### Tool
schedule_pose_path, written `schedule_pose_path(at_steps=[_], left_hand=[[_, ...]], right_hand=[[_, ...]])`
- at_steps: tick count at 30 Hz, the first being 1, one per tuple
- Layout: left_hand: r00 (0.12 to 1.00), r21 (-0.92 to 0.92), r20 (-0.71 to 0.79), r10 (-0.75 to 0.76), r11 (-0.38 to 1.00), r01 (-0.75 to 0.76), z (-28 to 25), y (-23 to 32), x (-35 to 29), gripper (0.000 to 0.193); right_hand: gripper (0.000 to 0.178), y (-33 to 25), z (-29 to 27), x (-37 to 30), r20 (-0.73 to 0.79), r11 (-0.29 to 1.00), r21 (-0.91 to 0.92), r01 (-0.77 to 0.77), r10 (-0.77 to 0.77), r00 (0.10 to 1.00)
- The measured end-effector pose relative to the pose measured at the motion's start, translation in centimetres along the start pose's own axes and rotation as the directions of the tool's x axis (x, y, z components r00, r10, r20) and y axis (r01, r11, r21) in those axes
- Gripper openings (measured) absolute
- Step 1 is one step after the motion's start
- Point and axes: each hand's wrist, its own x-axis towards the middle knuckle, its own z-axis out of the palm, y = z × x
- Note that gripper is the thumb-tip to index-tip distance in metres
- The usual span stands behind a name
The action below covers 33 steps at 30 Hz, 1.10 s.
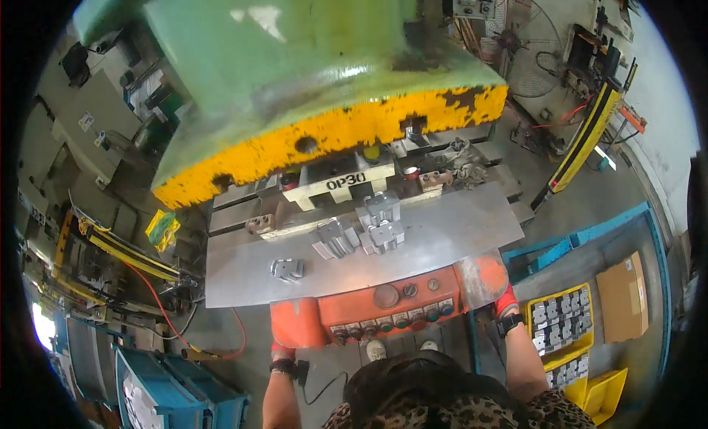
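Note:
My left hand [282, 350], in a red glove, is at the left end of an orange control box [354, 308]. The rounded end cover hides its fingers. At the box's right end is my right hand [507, 301], also red-gloved, its fingers tucked out of sight beside the cover. A row of buttons runs along the box's near side. Beyond it, a flat metal sheet [450, 234] carries a single bent metal bracket [286, 269], a cluster of brackets [335, 238] and another stack of brackets [383, 234]. The press die [346, 180] stands behind them.
A large green press ram [280, 60] with a yellow edge hangs over the die. Yellow upright guards [586, 138] flank the press. At right are a yellow bin [560, 322] of metal parts and a cardboard box [622, 296]; blue crates [184, 385] stand lower left.

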Motion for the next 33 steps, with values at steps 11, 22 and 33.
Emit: schedule_pose_path(at_steps=[11,22,33], left_hand=[[0.965,0.173,0.243,0.097,0.975,-0.141,-7.1,-1.1,2.0,0.056],[0.474,0.159,-0.508,0.719,0.619,-0.769,-35.0,35.2,2.4,0.064],[0.637,0.459,-0.424,0.643,0.759,-0.461,-33.8,62.9,11.1,0.073]], right_hand=[[0.043,-3.2,-0.6,-2.1,-0.065,0.965,0.257,-0.051,0.07,0.995],[0.022,-13.3,-0.8,-12.2,-0.203,0.739,0.561,-0.375,0.561,0.803],[0.041,-16.3,1.2,-21.1,-0.497,0.955,0.097,-0.28,0.29,0.818]])
